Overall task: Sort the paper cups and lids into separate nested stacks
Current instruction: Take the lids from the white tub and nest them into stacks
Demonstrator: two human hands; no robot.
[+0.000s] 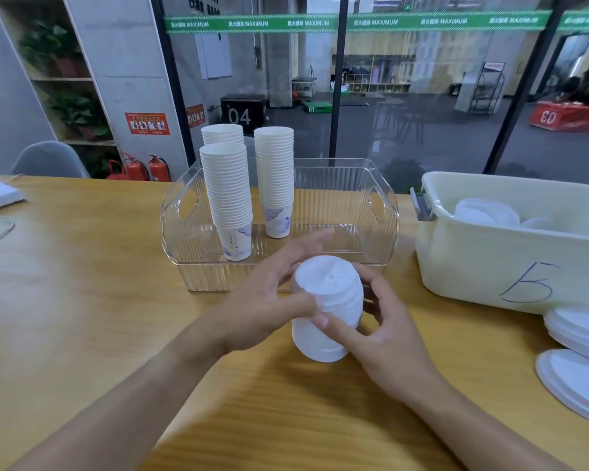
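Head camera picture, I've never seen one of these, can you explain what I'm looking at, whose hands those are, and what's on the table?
This is one picture from a wide-angle camera worn on a person's head, looking forward and down, so the two arms reaching in from the bottom are the wearer's own. There is no machine here. The left hand and the right hand both grip a stack of white lids above a wooden table. Behind it stands a clear bin holding three tall stacks of paper cups. To the right is a cream tub marked 5, with more lids inside, and loose lids lie on the table beside it.
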